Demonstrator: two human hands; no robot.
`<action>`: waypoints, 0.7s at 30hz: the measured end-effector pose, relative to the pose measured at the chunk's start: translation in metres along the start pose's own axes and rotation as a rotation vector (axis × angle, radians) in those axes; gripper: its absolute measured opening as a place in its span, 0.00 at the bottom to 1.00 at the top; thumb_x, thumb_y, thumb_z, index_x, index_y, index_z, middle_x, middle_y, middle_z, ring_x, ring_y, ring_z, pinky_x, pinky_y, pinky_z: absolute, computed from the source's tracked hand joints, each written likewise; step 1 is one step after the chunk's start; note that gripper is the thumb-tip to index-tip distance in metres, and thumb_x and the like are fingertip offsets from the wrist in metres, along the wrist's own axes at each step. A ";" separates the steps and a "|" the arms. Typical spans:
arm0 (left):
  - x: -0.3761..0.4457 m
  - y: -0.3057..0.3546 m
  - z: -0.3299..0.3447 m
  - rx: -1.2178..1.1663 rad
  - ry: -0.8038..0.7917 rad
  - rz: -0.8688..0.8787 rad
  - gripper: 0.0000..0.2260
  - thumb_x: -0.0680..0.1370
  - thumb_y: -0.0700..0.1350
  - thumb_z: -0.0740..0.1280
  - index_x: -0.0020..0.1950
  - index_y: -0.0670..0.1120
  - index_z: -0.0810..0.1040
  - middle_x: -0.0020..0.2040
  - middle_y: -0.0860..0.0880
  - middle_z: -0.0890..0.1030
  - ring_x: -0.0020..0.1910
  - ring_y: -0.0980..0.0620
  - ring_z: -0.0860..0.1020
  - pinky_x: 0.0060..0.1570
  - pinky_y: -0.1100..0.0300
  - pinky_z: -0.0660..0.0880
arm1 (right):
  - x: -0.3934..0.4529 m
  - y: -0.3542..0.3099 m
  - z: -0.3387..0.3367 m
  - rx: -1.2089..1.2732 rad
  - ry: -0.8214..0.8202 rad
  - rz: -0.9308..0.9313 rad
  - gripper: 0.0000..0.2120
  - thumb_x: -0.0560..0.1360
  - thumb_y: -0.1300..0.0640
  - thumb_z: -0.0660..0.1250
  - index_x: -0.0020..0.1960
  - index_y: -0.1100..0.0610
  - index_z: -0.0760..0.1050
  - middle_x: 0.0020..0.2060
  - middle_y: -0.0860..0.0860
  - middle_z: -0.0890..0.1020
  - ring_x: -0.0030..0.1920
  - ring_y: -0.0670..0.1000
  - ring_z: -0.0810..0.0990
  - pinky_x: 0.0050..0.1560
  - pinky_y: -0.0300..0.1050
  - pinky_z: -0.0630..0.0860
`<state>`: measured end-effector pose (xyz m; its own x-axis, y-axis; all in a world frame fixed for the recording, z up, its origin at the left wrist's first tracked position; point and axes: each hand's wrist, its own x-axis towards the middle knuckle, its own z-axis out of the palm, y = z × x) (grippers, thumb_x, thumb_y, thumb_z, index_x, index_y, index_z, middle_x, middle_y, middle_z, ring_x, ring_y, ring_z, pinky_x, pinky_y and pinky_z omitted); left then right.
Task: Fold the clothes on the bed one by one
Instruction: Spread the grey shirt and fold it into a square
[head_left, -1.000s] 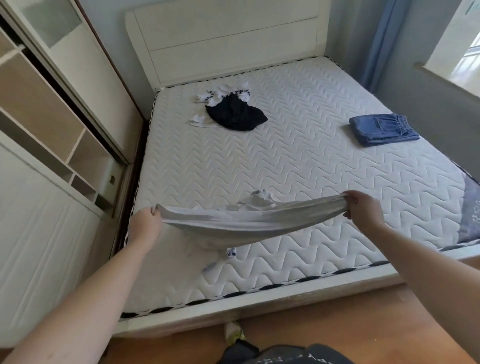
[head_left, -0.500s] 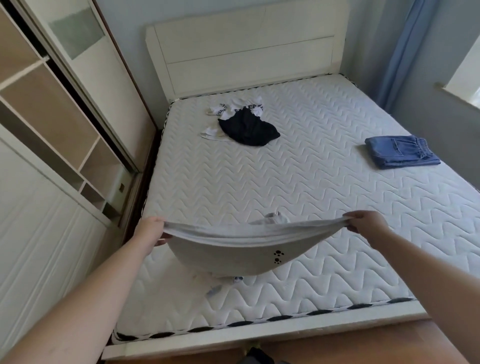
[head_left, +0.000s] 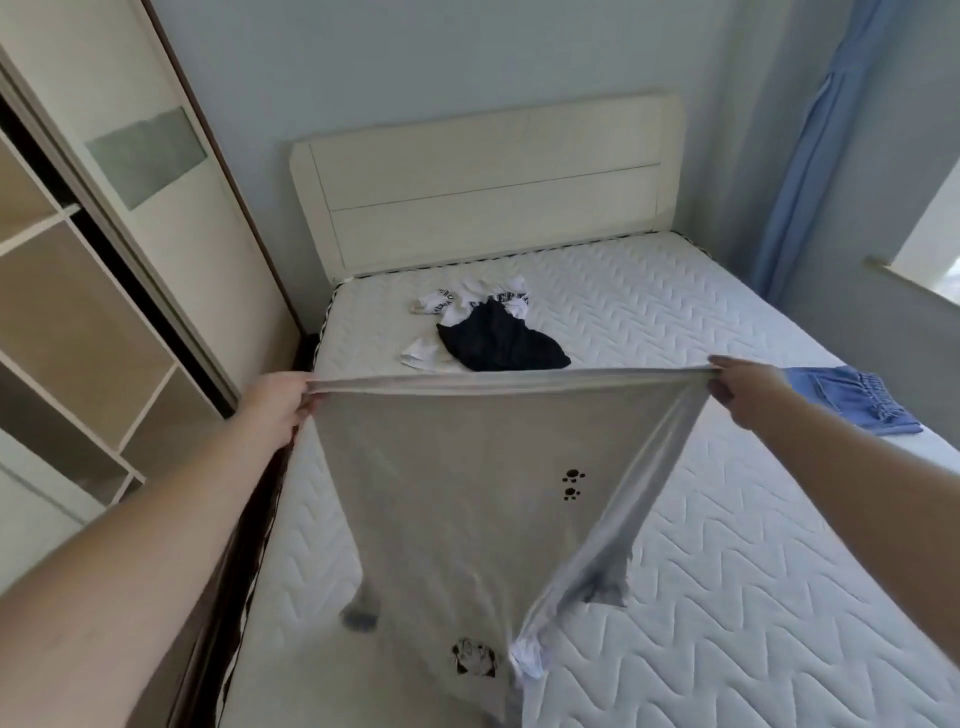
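A pale grey garment (head_left: 467, 493) hangs across the centre of the frame, stretched taut along its top edge between two raised hands. The left hand (head_left: 278, 402), at mid left, pinches one end of that edge with curled fingers; the right hand (head_left: 740, 387), at mid right, grips the other end the same way. Holding it wide and high lets the cloth drop under its own weight, so creases fall out and its outline shows before it is laid down for folding. Two small black paw prints mark the fabric right of centre, and the lower part narrows toward the bottom of the frame, where motion blur makes it hard to say whether the hem touches the bed (head_left: 753, 597).

Beyond the stretched edge, in the upper middle, a black garment (head_left: 501, 343) lies crumpled over a white printed one (head_left: 447, 301), both apparently unfolded and waiting. At the right edge, a folded pair of blue jeans (head_left: 852, 397) sits apart from that heap, likely set aside as finished work. A wardrobe (head_left: 104, 291) fills the left side.
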<state>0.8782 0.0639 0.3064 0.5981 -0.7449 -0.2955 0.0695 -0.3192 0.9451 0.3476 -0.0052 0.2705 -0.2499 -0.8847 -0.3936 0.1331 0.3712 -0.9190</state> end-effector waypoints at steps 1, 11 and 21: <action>0.011 0.026 0.004 -0.027 -0.004 0.049 0.14 0.79 0.30 0.56 0.41 0.43 0.76 0.40 0.45 0.77 0.23 0.58 0.78 0.32 0.67 0.76 | 0.004 -0.036 0.011 0.085 0.017 -0.017 0.16 0.79 0.72 0.58 0.60 0.62 0.78 0.50 0.51 0.78 0.35 0.43 0.80 0.30 0.27 0.74; 0.040 0.205 0.007 -0.257 -0.016 0.392 0.14 0.78 0.30 0.59 0.41 0.46 0.77 0.42 0.47 0.78 0.40 0.56 0.79 0.36 0.68 0.79 | 0.013 -0.234 0.037 0.121 -0.010 -0.505 0.10 0.80 0.65 0.59 0.48 0.52 0.75 0.29 0.41 0.83 0.33 0.40 0.82 0.40 0.35 0.79; -0.002 0.028 0.000 -0.250 -0.169 0.157 0.03 0.77 0.40 0.69 0.50 0.42 0.79 0.49 0.47 0.82 0.48 0.54 0.81 0.50 0.65 0.79 | 0.045 -0.081 -0.005 0.054 0.087 -0.376 0.14 0.80 0.59 0.64 0.64 0.62 0.76 0.40 0.46 0.86 0.40 0.43 0.84 0.45 0.35 0.80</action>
<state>0.8786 0.0563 0.3335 0.4781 -0.8666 -0.1431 0.1936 -0.0549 0.9795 0.3203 -0.0735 0.3268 -0.3711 -0.9280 -0.0322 0.0663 0.0081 -0.9978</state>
